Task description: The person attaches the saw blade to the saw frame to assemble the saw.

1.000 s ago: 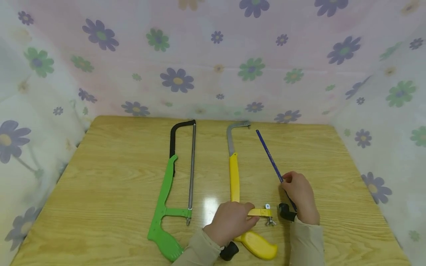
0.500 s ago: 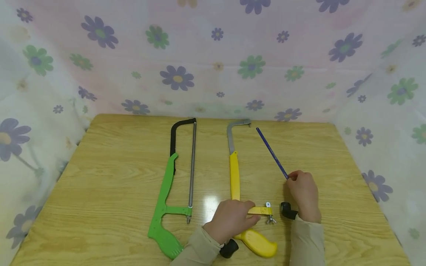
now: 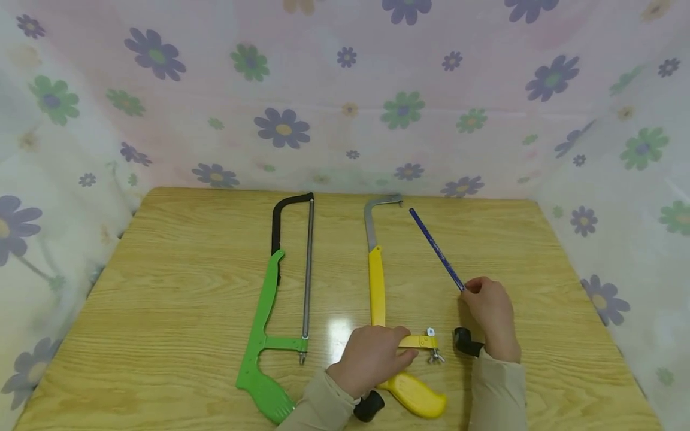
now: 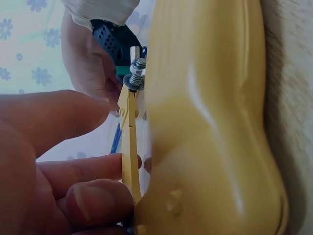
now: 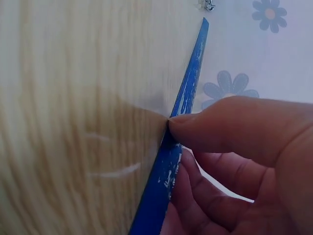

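My left hand (image 3: 372, 357) curls round yellow hacksaw frame (image 3: 377, 284), presumably to steady it on worktop (image 3: 183, 287); my right hand (image 3: 492, 311) pinches blue hacksaw blade (image 3: 434, 245), slanted right of frame, likely to control angle.

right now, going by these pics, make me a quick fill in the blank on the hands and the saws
The right hand pinches a blade coloured ____.
The left hand holds a saw frame with a grip coloured ____.
In the head view, left of that frame lies another saw, its handle coloured ____.

Missing words: blue; yellow; green
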The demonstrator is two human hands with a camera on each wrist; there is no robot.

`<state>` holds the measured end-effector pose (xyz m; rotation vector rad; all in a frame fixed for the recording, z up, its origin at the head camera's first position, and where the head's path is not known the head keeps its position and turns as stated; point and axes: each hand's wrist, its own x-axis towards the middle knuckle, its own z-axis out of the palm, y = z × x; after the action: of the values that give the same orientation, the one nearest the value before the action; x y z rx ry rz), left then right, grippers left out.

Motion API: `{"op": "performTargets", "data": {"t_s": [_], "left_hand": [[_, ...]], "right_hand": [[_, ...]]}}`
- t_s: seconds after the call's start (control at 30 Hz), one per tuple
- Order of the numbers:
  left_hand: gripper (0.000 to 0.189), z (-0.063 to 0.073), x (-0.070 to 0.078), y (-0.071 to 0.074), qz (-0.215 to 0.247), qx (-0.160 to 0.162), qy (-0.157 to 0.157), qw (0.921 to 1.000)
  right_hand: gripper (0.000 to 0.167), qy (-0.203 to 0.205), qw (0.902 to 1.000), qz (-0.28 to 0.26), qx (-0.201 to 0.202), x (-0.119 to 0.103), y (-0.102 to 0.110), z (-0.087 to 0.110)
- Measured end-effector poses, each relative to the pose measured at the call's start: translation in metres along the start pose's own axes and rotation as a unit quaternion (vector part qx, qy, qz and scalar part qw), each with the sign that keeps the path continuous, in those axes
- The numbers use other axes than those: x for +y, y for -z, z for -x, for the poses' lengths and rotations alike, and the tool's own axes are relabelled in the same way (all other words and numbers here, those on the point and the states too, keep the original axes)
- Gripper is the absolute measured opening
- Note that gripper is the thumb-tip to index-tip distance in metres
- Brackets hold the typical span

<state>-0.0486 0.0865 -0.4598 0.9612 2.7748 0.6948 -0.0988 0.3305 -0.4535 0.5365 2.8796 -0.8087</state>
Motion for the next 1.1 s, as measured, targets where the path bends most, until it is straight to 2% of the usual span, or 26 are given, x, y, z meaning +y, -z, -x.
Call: {"op": "performTargets", "data": {"t_s": [0.2,0.47,0.6,0.77,0.9,1.1], "left_hand": [[0.033,0.0010,0.0006,-0.0002,0.009,-0.014,0.007,0.9998],[0.034,-0.0003,-0.0022,-0.0012,0.006,-0.006,-0.008,0.9999],[0.035,-0.0004,-0.0031,-0.0008,0.005,-0.010,-0.012,0.9999],[0.035,0.0000,-0.0039,-0.0013,-0.005,-0.016,-0.006,0.9998],[0.035,0.0001,-0.0039,-0.0031,-0.006,-0.015,-0.009,0.9998],[0.034,-0.0002,-0.0008,-0.0040,-0.002,-0.007,-0.004,1.0000]], "right_hand": [[0.023,0.007,0.9998,0.005,-0.019,-0.0012,0.0023,0.0052],[0.021,0.025,0.9937,0.035,-0.103,-0.0004,0.0067,0.0039],[0.023,0.037,0.9922,0.029,-0.115,0.0032,0.0065,0.0029],[0.030,0.052,0.9897,-0.047,-0.125,0.0077,0.0043,0.0019],[0.030,0.032,0.9804,-0.126,-0.148,0.0079,0.0034,0.0017],[0.034,0.020,0.9698,-0.192,-0.148,0.0062,0.0050,0.0023]]}}
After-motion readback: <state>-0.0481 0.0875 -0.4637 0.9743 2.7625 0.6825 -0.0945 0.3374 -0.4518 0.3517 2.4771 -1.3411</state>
